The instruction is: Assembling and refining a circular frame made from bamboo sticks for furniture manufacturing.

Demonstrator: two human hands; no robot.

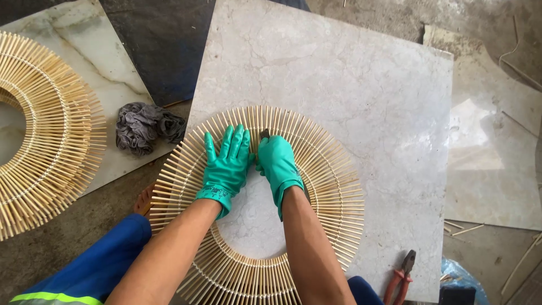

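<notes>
My left hand (227, 165) lay flat, fingers spread, on the stick ring's (333, 169) far side; my right hand (278, 164) pinched a dark tool (264, 134) just beside it.

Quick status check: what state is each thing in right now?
Stick ring: flat on tile, under both hands.
Left hand: gloved, pressed flat on ring.
Right hand: gloved, grip closed on a dark tool.
Pliers: lying unused.
Rag: crumpled.
</notes>
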